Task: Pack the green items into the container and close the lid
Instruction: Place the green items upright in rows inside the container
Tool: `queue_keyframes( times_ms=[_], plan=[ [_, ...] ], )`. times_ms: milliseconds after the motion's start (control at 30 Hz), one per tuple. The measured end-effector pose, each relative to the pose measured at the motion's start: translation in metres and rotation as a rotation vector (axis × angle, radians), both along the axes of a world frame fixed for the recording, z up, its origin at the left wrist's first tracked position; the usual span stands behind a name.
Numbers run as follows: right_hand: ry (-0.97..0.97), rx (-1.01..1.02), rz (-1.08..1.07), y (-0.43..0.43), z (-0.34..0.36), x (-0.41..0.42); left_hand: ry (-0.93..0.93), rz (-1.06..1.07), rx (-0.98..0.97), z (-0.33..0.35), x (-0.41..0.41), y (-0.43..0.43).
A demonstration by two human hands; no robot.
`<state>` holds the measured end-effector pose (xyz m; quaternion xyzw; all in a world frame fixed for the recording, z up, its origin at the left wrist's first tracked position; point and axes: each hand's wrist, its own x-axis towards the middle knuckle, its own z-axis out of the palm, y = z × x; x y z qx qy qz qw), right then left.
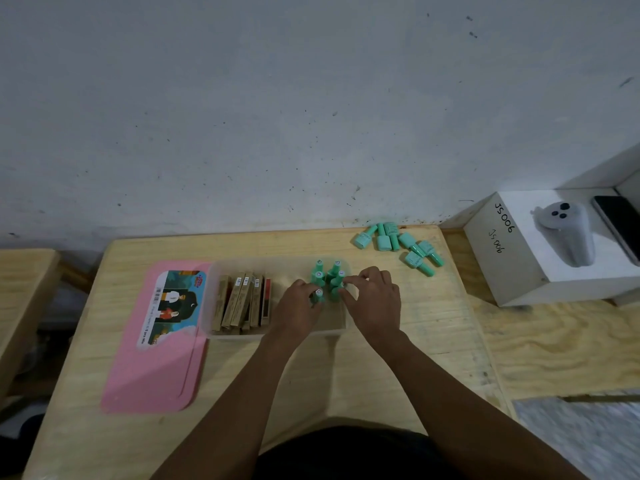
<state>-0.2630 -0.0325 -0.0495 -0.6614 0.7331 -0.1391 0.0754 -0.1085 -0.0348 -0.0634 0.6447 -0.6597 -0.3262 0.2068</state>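
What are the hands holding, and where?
Left hand grips a green bottle below its top; right hand seems to pinch a second bottle near its top.

A person in a black garment point(346, 452), seen at the lower edge of view. Both forearms point(242, 393) are bare; the left hand point(298, 308) and right hand point(375, 299) are uncovered.

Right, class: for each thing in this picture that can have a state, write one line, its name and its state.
container: open, part filled.
pink lid: off, flat on the table left of the container.
green bottles in the container: upright, at its right end.
green bottles on the table: lying down, unpacked.
brown boxes: inside the container, left end.
left hand: grips one upright bottle.
right hand: fingers pinch another upright bottle.
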Motion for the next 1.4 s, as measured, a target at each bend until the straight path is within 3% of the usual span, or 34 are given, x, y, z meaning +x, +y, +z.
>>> queue_keyframes(
  times_ms=[967, 1200, 1400],
  plan=[
    [-0.194, 0.076, 0.035, 0.003, 0.003, -0.010, 0.097, 0.179, -0.035, -0.004, -0.010, -0.005],
    [-0.325, 0.010, -0.143, 0.017, 0.008, -0.071, -0.002, 0.179, -0.328, 0.023, -0.014, -0.003],
    [-0.422, 0.146, -0.335, 0.013, 0.000, -0.139, 0.097, 0.057, -0.439, 0.048, -0.060, -0.029]
  ],
)
